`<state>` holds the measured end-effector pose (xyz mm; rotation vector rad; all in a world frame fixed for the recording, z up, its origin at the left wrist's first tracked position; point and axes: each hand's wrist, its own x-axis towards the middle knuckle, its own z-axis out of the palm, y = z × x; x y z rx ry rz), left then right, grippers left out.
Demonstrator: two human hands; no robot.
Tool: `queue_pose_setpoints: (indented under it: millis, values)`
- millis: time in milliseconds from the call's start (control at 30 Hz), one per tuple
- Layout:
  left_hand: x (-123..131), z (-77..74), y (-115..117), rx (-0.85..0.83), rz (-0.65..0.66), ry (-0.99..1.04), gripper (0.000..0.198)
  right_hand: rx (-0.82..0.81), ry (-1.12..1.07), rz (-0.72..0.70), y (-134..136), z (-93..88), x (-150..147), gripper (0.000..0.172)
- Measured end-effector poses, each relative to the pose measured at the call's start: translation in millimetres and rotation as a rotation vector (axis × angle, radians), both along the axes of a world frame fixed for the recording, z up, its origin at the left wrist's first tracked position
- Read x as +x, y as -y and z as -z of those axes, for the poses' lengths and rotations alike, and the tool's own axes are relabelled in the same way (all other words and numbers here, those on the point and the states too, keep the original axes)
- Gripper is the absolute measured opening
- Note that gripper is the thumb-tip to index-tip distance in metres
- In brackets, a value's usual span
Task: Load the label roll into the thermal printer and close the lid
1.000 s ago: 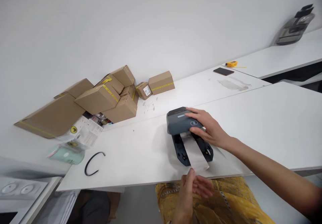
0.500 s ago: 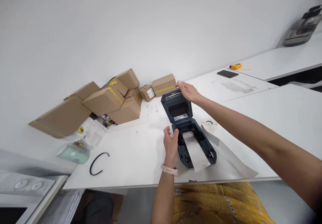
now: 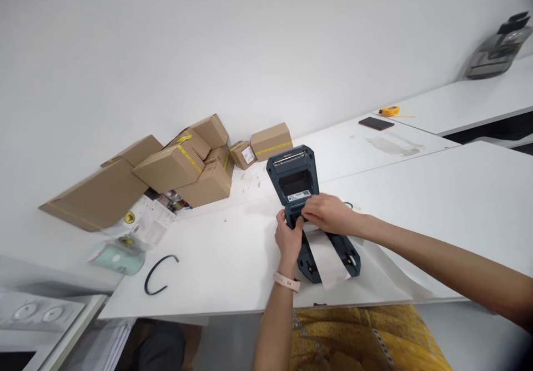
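Note:
A dark blue-grey label printer (image 3: 350, 253) sits near the table's front edge with its lid (image 3: 293, 174) raised. A white paper strip (image 3: 327, 255) runs out of its inside toward me. My left hand (image 3: 288, 241), with a pink band at the wrist, grips the printer's left side, thumb over the inner edge. Curled together, the fingers of my right hand (image 3: 331, 214) reach into the back of the printer's bay, over the top of the paper. What those fingertips touch is hidden.
Cardboard boxes (image 3: 170, 168) are piled at the back left. A mint-green roll (image 3: 119, 258) and a black curved band (image 3: 150, 279) lie on the left. A dark tablet-like slab (image 3: 376, 123) and a yellow tape measure (image 3: 390, 111) are farther right. Loose paper (image 3: 395, 274) lies beside the printer.
My right hand has let go of the raised lid and come down into the printer's bay. My left hand stays at the printer's left side, its fingers closer in.

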<state>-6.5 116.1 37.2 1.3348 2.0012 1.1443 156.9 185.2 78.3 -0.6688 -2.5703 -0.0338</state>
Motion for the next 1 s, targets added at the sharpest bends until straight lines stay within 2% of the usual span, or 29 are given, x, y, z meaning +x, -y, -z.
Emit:
queue_pose_setpoints:
  millis: [67, 233, 433, 600, 700, 800, 867, 933, 1000]
  values:
    - [0.8, -1.5, -0.1, -0.003, -0.014, -0.018, 0.05, -0.063, 0.232, -0.002, -0.5, 14.9, -5.9, 0.019]
    - [-0.8, -2.2, -0.3, -0.002, 0.011, -0.032, 0.053, -0.095, 0.391, 0.028, -9.7, 33.3, -21.0, 0.017]
    - [-6.7, 0.0, -1.3, 0.03, 0.036, -0.068, 0.048, -0.14, 0.49, 0.078, -13.1, 45.0, -27.1, 0.017]
    - [-7.9, 3.4, -1.2, 0.067, 0.05, -0.064, 0.047, -0.204, 0.47, 0.055, -15.9, 48.5, -28.3, 0.022]
    - [-8.3, 5.0, -0.3, 0.073, 0.047, -0.036, 0.048, -0.273, 0.418, 0.002, -18.1, 41.1, -25.7, 0.024]
    - [-9.0, 6.2, 1.0, 0.073, 0.046, -0.019, 0.049, -0.354, 0.356, -0.083, -17.9, 21.0, -12.3, 0.027]
    - [-9.1, 6.4, 1.7, 0.078, 0.047, -0.016, 0.05, -0.497, 0.242, -0.181, -15.3, 1.7, 8.3, 0.03]
    - [-8.6, 5.8, 2.1, 0.085, 0.049, -0.018, 0.049, -0.72, 0.028, -0.283, -10.9, -17.4, 39.5, 0.038]
    - [-7.6, 4.5, 2.4, 0.08, 0.049, -0.018, 0.049, -0.853, -0.146, -0.257, -6.0, -29.2, 78.0, 0.043]
